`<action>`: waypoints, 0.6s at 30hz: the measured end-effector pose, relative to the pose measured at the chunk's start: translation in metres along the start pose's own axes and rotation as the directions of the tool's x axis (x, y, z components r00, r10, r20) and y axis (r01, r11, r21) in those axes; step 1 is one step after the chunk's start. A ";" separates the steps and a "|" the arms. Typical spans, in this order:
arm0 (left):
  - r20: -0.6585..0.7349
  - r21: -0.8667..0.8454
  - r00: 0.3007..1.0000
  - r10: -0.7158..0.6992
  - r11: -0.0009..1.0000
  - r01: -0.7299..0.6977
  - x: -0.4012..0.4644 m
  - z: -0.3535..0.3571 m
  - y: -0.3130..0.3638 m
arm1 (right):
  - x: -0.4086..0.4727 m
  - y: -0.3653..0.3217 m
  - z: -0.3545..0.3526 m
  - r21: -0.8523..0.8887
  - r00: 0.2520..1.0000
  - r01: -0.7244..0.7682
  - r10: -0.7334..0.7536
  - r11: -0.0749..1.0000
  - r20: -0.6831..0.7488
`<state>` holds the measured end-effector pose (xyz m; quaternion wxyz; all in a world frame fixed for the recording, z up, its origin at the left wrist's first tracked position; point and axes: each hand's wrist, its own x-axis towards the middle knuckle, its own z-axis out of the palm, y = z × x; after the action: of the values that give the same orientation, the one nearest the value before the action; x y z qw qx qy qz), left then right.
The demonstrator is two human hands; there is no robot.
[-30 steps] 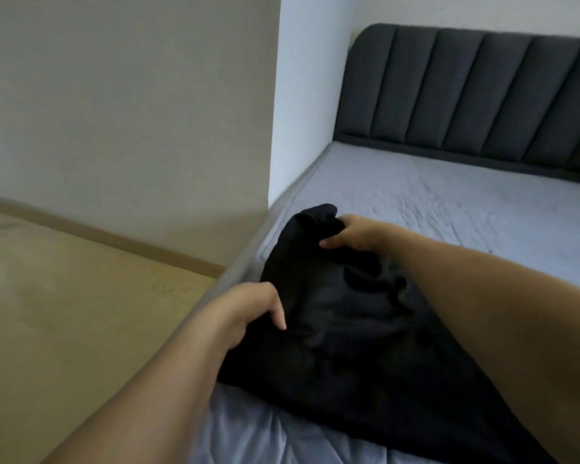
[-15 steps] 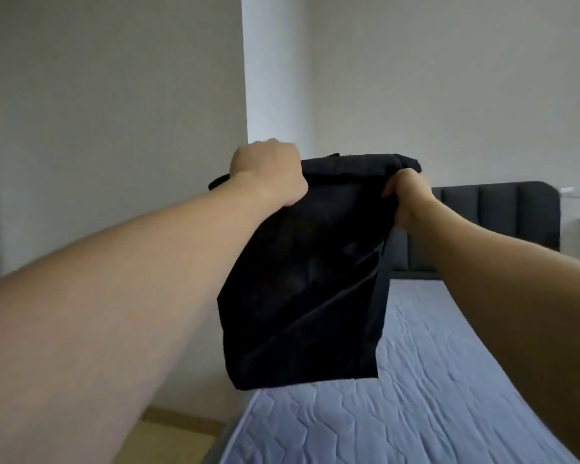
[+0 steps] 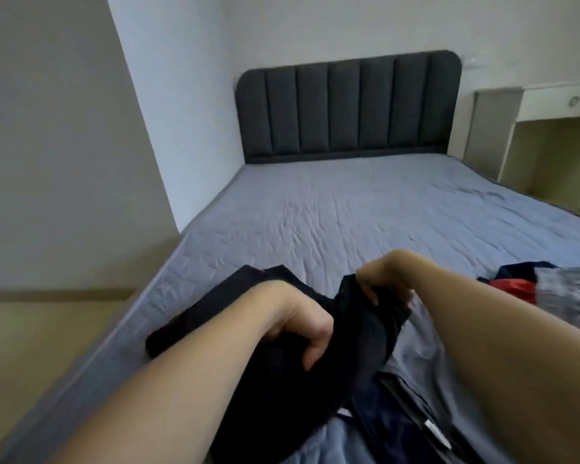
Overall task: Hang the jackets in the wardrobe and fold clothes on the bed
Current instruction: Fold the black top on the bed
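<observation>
The bed (image 3: 349, 212) fills most of the view, its grey-blue quilted cover wrinkled and bare across the middle. At its far end a dark padded headboard (image 3: 349, 108) with upright channels stands against the white wall. To the right of the headboard is a pale desk unit (image 3: 549, 105) with a drawer and a round knob. Left of the bed, light wooden floor (image 3: 31, 346) runs along the wall. On the bed's near right edge lies a heap of clothes (image 3: 533, 286) in navy, red and grey, well apart from the headboard. At the bed's near end, under the forearms, dark blue fabric (image 3: 399, 426) with a pale tag lies on the cover.

The black garment (image 3: 265, 390) is bunched and creased at the near left part of the bed, one flap spread flat toward the bed's left edge. The left hand (image 3: 295, 323) grips a fold of it with curled fingers. The right hand (image 3: 382, 279) pinches its raised upper edge, fingers curled into the cloth.
</observation>
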<state>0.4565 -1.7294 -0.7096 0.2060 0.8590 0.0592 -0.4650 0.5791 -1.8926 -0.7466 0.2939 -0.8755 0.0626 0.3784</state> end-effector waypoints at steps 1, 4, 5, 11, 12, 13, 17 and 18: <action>0.040 -0.042 0.999 -0.010 0.999 0.012 0.017 0.018 -0.010 | 0.006 0.007 0.009 -0.080 0.997 -0.050 0.054 0.996 0.053; 0.018 -0.069 0.998 -0.064 0.995 0.065 0.040 0.032 -0.046 | 0.018 0.003 0.022 -0.119 0.988 -0.075 0.089 0.990 0.124; -0.034 -0.060 0.996 -0.088 0.995 0.086 0.042 0.025 -0.060 | 0.019 -0.005 0.023 -0.096 0.987 -0.061 0.075 0.993 0.141; -0.609 -0.042 0.782 -0.132 0.990 0.135 0.037 -0.053 -0.150 | 0.038 -0.094 0.031 0.173 0.978 0.206 -0.207 0.963 -0.011; -0.700 -0.043 0.699 -0.149 0.985 0.167 0.043 -0.063 -0.163 | 0.046 -0.110 0.038 0.205 0.966 0.257 -0.250 0.944 -0.061; -0.772 -0.045 0.615 -0.162 0.979 0.201 0.051 -0.071 -0.175 | 0.055 -0.124 0.045 0.227 0.951 0.305 -0.284 0.925 -0.120; -0.864 -0.073 0.469 -0.186 0.966 0.249 0.092 -0.088 -0.210 | 0.105 -0.158 0.073 0.180 0.884 0.420 -0.356 0.889 -0.304; -0.860 -0.109 0.468 -0.203 0.969 0.220 0.107 -0.090 -0.220 | 0.120 -0.161 0.079 0.145 0.883 0.416 -0.361 0.898 -0.300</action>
<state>0.5220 -1.5024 -0.8199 0.0822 0.9632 0.2559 0.0056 0.6683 -1.7028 -0.7979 0.4415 -0.8778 -0.0374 0.1821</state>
